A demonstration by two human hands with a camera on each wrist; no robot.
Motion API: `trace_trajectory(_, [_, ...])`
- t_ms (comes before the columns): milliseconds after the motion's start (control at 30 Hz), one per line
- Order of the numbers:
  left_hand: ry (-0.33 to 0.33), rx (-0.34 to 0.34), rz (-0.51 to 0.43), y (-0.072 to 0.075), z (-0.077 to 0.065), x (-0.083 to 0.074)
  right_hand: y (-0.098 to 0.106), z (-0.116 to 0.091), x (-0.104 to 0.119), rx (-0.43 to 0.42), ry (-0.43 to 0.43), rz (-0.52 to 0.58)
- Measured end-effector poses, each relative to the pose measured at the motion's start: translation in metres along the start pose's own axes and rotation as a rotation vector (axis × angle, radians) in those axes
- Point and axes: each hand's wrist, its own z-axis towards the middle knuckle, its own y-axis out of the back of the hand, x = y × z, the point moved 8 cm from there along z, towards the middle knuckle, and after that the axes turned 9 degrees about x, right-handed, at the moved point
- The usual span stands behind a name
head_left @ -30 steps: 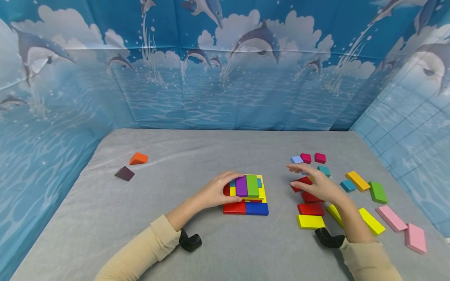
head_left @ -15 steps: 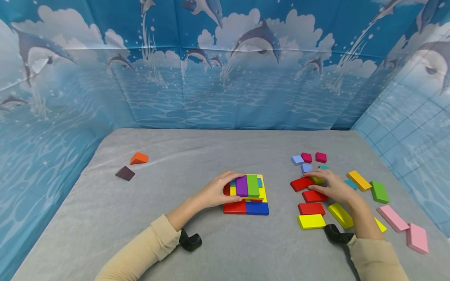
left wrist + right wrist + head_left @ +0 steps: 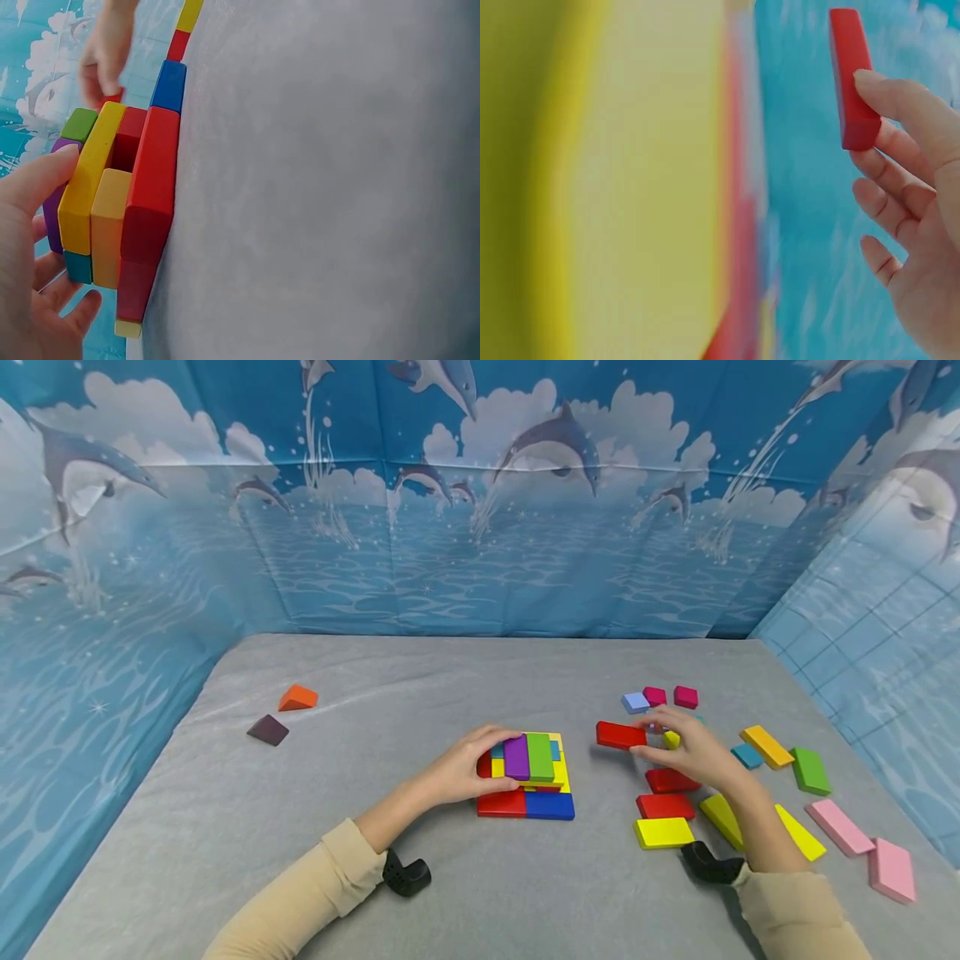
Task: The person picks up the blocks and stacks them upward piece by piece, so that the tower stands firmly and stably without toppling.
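Note:
In the head view my right hand [image 3: 692, 746] pinches a red block [image 3: 619, 735] by one end, just above the table. The right wrist view has the thumb on one face of the red block [image 3: 855, 82] and fingers behind it. My left hand [image 3: 468, 768] holds the layered stack of coloured blocks [image 3: 550, 806] from its left side. On top of the stack lie a purple block [image 3: 516, 757] and a green block [image 3: 539, 757]. In the left wrist view the thumb presses near the yellow block [image 3: 91, 180]; the other fingers are partly hidden behind the stack.
Right of the stack lie red blocks [image 3: 665, 807], yellow blocks [image 3: 663, 833], pink blocks [image 3: 892, 870], an orange block [image 3: 765, 747] and several small cubes [image 3: 685, 697]. An orange wedge [image 3: 297, 697] and a dark wedge [image 3: 267, 730] lie far left. A dolphin-print curtain [image 3: 480, 577] surrounds the table.
My right hand has reached down among the right-hand blocks, taken hold of a red block, and lifted it leftward. My left hand stays at the stack.

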Motion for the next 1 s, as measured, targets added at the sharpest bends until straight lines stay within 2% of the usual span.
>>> trace_trajectory(133, [-0.018, -0.018, -0.01, 0.001, 0.0, -0.001, -0.003, 0.014, 0.043, -0.025, 0.108, 0.033])
trace_trajectory(233, [-0.01, -0.026, -0.018, 0.002, 0.0, -0.001, -0.013, 0.026, 0.067, 0.009, 0.154, 0.065])
trace_trajectory(367, [0.02, -0.023, -0.026, 0.002, 0.0, 0.002, -0.029, 0.039, 0.087, 0.065, 0.19, 0.087])
trace_trajectory(600, [0.041, -0.007, -0.072, 0.001, -0.001, 0.004, -0.045, 0.053, 0.097, 0.112, 0.19, 0.107])
trace_trajectory(900, [-0.048, -0.022, -0.044, 0.002, -0.001, -0.003, -0.05, 0.059, 0.1, 0.116, 0.195, 0.14])
trace_trajectory(1000, [-0.056, -0.018, -0.027, 0.001, -0.001, -0.003, -0.051, 0.059, 0.099, 0.109, 0.19, 0.14])
